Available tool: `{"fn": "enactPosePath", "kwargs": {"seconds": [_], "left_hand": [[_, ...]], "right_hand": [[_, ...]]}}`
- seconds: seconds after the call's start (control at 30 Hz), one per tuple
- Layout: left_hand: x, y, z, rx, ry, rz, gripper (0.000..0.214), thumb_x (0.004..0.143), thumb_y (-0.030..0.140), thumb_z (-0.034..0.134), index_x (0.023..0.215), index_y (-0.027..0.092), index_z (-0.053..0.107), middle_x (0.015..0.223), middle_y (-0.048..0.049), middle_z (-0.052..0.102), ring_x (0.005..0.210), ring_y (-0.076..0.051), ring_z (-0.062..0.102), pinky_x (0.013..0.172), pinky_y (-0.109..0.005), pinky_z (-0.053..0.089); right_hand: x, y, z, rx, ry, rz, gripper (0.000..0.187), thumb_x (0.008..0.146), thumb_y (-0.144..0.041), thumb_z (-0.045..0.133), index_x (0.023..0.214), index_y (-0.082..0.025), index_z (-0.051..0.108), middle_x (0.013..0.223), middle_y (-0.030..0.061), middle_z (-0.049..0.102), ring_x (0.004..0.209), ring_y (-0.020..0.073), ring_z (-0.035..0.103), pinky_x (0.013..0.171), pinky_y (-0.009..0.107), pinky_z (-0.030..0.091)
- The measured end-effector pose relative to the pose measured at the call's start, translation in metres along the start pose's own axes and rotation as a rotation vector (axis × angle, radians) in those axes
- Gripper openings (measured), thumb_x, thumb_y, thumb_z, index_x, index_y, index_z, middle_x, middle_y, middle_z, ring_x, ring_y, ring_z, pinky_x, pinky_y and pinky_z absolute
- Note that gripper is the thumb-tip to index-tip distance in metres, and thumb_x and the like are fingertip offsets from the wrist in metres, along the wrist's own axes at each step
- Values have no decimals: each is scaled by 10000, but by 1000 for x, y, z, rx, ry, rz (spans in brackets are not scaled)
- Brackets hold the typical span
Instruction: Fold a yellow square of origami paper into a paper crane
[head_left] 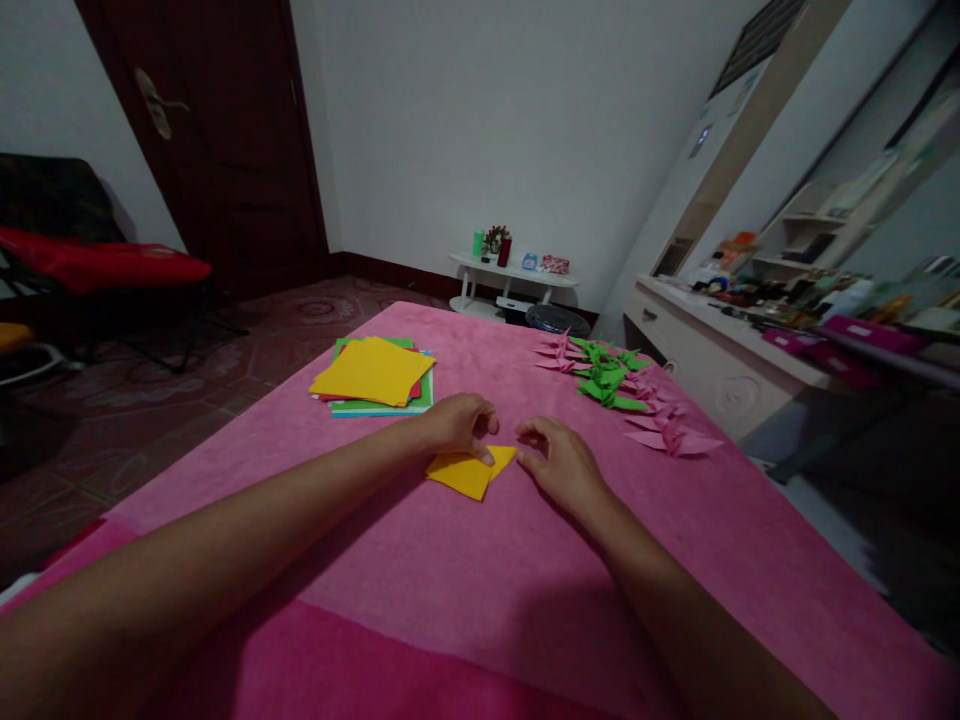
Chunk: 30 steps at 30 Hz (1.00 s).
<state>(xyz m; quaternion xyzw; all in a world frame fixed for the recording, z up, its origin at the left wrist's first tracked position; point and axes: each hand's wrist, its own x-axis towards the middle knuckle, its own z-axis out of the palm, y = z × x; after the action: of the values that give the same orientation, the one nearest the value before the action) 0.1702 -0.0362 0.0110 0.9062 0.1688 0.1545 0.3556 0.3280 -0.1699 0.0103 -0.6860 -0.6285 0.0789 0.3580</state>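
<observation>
A small folded sheet of yellow origami paper (459,474) lies on the pink cloth in front of me, one pointed flap reaching out to the right. My left hand (459,425) rests over its back edge, thumb pressed on the paper and fingers curled above the cloth. At the tip of the flap is my right hand (561,462), its thumb and forefinger apart and nothing between them. Whether the right thumb touches the tip, I cannot tell. Beyond my left hand sits a stack of coloured paper sheets (371,372), yellow on top.
Several folded paper cranes, green (604,382) and pink (671,435), stand along the table's right side. A pink cloth (420,590) covers the table. Past it are a cluttered dresser (720,350) on the right, a low white shelf (480,265) and a red-draped chair (112,268).
</observation>
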Motion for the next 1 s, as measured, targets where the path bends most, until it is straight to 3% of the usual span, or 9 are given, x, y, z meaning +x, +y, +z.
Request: {"fn": "enactPosePath", "kwargs": {"seconds": [0.07, 0.13, 0.3, 0.5, 0.57, 0.73, 0.83, 1.0], "left_hand": [[-8, -1, 2, 134, 120, -50, 405, 467, 428, 801, 727, 156, 650, 655, 1, 584, 571, -111, 473, 499, -208, 270], [-16, -1, 4, 185, 159, -91, 393, 494, 467, 781, 701, 163, 642, 645, 0, 584, 574, -118, 477, 502, -213, 261], [-29, 5, 5, 177, 135, -45, 399, 567, 466, 757, 791, 155, 649, 700, -23, 608, 603, -133, 512, 527, -216, 309], [-47, 15, 5, 315, 183, 195, 180, 703, 338, 696, 787, 178, 692, 873, -61, 621, 853, -185, 545, 741, -278, 385], [-53, 15, 8, 327, 154, 239, 111, 771, 266, 627, 785, 183, 700, 859, -62, 634, 856, -180, 553, 770, -290, 387], [-66, 16, 10, 299, 69, 241, 208, 851, 212, 496, 854, 165, 699, 881, -79, 646, 836, -162, 574, 744, -251, 407], [-73, 24, 4, 280, 48, 238, 223, 818, 328, 559, 885, 167, 698, 894, -81, 644, 835, -174, 578, 738, -251, 407], [-82, 36, -4, 288, 33, 223, 413, 634, 498, 700, 898, 180, 693, 856, -80, 657, 815, -209, 591, 719, -267, 407]], "right_hand": [[-1, 1, 9, 86, -34, -11, 253, 687, -139, 588, 929, -187, 643, 866, 32, 647, 731, 138, 569, 676, 262, 435], [-1, 2, 19, 147, -48, 8, 286, 699, -148, 566, 974, -188, 637, 833, 19, 640, 688, 126, 559, 638, 245, 428], [3, -1, 22, 153, -50, 48, 243, 652, -90, 525, 825, -194, 661, 622, -20, 582, 531, 101, 484, 504, 205, 353], [-9, -1, 10, 167, -73, 60, 197, 614, -73, 530, 691, -180, 676, 546, -18, 574, 492, 99, 461, 468, 198, 315], [-14, 0, 10, 179, -101, 43, 217, 632, -83, 520, 721, -180, 692, 576, -13, 590, 498, 96, 458, 464, 194, 310], [-20, 4, 13, 201, -131, -2, 319, 684, -102, 489, 881, -205, 718, 744, 11, 654, 594, 115, 514, 527, 206, 373], [-21, 5, 14, 194, -134, -8, 327, 700, -102, 482, 899, -211, 718, 820, 20, 666, 639, 121, 547, 570, 221, 401], [-22, 4, 12, 175, -136, -4, 312, 696, -94, 492, 886, -206, 712, 805, 17, 656, 646, 123, 553, 583, 228, 409]]}}
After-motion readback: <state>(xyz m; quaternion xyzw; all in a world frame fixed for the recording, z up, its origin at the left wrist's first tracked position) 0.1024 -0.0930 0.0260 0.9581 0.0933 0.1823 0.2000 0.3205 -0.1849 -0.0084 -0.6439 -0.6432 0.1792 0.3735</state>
